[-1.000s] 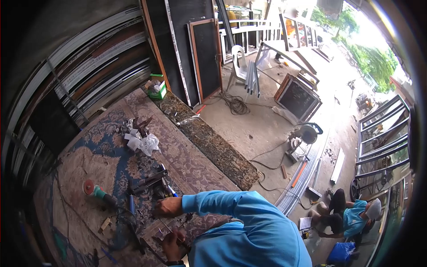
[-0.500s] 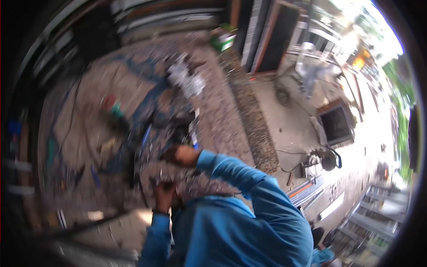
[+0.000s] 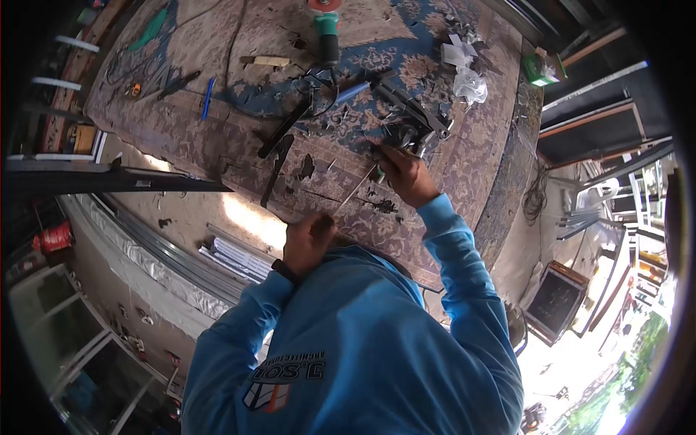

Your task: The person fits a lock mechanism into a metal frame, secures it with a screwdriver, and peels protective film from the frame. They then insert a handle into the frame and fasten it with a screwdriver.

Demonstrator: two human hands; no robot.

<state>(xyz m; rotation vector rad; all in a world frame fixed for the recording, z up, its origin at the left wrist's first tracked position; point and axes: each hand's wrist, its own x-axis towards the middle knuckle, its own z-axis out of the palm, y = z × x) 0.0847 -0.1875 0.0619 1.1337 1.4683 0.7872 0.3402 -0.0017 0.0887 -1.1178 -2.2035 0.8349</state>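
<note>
Two hands work over a patterned carpet [image 3: 217, 43] strewn with metal scraps, in a workshop stacked with aluminium profiles [image 3: 235, 257]. The left hand [image 3: 308, 243] is clenched on the near end of a thin metal rod [image 3: 351, 194] at the carpet's near edge. The right hand [image 3: 406, 174] closes on the rod's far end, mid-carpet. An angle grinder [image 3: 326, 25] lies at the far edge. Since a second ago the view has swung round and the hands have spread apart.

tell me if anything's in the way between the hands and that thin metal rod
Nothing visible: the left hand and right hand each seem to grip one end of the thin metal rod.
</note>
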